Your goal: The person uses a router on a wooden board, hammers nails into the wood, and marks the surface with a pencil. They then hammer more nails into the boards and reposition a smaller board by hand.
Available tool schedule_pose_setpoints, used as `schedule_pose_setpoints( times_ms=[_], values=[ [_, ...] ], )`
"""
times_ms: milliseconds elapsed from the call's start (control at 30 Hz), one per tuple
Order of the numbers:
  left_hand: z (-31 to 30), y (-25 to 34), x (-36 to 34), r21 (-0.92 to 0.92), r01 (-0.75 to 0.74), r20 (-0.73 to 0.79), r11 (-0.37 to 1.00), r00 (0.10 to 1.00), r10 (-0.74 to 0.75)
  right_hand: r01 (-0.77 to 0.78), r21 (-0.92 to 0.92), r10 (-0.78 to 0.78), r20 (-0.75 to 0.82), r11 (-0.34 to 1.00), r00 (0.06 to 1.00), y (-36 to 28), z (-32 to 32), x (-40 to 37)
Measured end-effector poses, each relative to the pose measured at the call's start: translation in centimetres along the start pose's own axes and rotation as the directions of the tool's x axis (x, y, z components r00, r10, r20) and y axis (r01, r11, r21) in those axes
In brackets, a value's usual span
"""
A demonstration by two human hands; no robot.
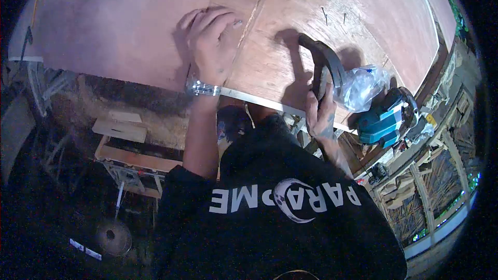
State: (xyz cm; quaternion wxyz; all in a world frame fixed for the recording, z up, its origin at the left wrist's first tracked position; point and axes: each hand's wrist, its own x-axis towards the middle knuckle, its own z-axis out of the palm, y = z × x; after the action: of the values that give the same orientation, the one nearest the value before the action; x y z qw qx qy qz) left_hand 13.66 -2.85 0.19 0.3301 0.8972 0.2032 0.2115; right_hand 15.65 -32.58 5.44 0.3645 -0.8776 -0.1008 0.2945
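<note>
My left hand (pixel 212 41), with a metal-banded watch (pixel 205 88) at the wrist, rests over the reddish plywood panel (pixel 129 26). Its fingers are curled beside a rough seam, and whatever may be in them is hidden. In my right hand (pixel 322 111) is a hammer (pixel 328 62), gripped by the handle near the panel's front edge, its dark head raised above the wood. Beyond the hammer, a few dark nails (pixel 325 16) are on the panel. A clear plastic bag (pixel 363 87) lies just right of the hammer.
A teal power tool (pixel 381 123) sits at the panel's right edge. Far left, a pencil (pixel 36 8) lies on the panel. Below left stands a wooden bench (pixel 140 158) with a wood block (pixel 120 129) on it. Wooden framing (pixel 423 194) runs along the right.
</note>
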Motion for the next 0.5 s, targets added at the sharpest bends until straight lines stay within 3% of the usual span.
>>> schedule_pose_setpoints(
  times_ms=[200,300,400,500],
  values=[
    [0.3,-0.2,0.0,-0.040,-0.017,-0.019,0.999,1.000,0.017,-0.022,-0.027,0.022,-0.002,0.999,1.000,-0.1,0.0,0.0],
    [0.3,-0.1,0.0,-0.024,-0.018,-0.031,1.000,0.999,0.017,0.037,-0.028,-0.038,-0.046,0.999,0.998,0.0,0.3,0.1],
    [0.3,-0.2,-0.2,-0.025,-0.020,-0.041,0.999,0.999,0.019,-0.077,0.049,0.078,-0.013,0.996,0.997,-1.0,0.1,0.1],
    [0.3,-0.6,-0.3,-0.033,-0.032,-0.025,0.999,0.999,0.032,-0.037,-0.007,0.036,-0.011,0.999,0.999,-1.4,0.0,0.1]
  ],
)
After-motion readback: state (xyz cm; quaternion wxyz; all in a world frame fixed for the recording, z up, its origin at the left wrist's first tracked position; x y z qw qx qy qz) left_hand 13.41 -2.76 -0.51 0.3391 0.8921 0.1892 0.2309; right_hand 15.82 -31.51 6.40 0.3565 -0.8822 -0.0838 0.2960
